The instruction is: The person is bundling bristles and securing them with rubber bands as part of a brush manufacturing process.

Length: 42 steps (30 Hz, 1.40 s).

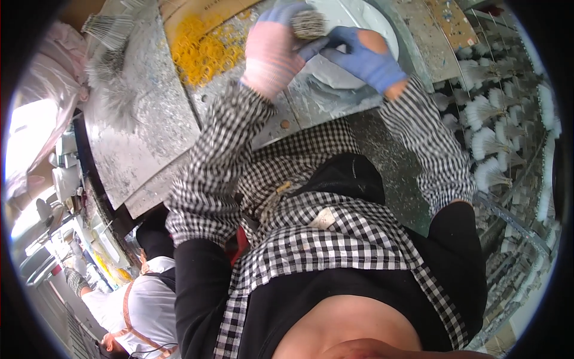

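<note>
My left hand (272,57), in a pink knit glove with blue-grey fingertips, is closed round a bundle of thin grey strands (308,25). The round end of this bundle faces up. Close by on the right, my right hand (369,60) wears a blue glove with a bare patch on its back. Its thumb and fingertips come together in a pinch next to my left thumb. What they pinch, if anything, is too small to make out. Beneath both hands lies a round white dish (344,79) with wet-looking grey smears around it.
Yellow rubber bands (200,51) lie piled left of my hands, beside cardboard (209,11). Bundles of pale thin strands (110,72) rest on the stained metal tabletop (143,158). Racks of white fan-shaped tufts (490,137) stand at right. Another person (140,302) is at lower left.
</note>
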Tool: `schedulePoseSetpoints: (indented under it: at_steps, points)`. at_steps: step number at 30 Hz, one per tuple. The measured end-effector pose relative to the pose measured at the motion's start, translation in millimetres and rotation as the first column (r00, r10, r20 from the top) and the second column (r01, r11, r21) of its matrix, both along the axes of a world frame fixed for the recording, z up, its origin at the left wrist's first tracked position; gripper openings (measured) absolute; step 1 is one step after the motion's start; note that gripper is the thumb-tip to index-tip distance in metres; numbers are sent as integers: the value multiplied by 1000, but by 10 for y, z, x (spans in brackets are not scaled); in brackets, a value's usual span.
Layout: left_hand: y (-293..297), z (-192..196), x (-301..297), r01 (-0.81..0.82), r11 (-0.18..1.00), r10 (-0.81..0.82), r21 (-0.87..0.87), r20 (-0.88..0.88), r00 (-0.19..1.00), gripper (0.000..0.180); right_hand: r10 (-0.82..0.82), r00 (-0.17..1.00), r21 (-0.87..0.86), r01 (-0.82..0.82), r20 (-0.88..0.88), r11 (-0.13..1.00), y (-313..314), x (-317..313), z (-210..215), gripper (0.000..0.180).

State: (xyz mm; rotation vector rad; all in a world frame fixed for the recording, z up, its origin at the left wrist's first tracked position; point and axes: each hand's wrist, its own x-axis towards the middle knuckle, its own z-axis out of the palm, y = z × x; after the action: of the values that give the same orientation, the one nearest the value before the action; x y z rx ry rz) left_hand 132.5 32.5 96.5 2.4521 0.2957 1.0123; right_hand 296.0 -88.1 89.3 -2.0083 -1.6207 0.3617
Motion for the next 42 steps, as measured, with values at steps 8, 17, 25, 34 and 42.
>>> schedulePoseSetpoints:
  at_steps: [8,17,25,34,42]
  points:
    - [-494,31,-932,555,-211,537,-804,379,754,42,7,742,390,345,-671,854,-811,-366,734,11]
    - [-1235,-757,-1041,155,-131,356,-979,99,929,34,-57,755,151,204,-653,967,-985,-811,373,18]
    - [-1269,-750,-1104,7,178,191,-984,42,981,35,-35,729,139,177,-683,974,-964,-869,345,22]
    - [-1241,-676,-1056,487,-274,593,-829,253,764,37,-47,713,134,196,-700,972,-979,-904,245,22]
    - [-1090,-601,-1106,736,-353,696,-578,363,619,39,-51,750,94,150,-659,984,-956,-938,307,14]
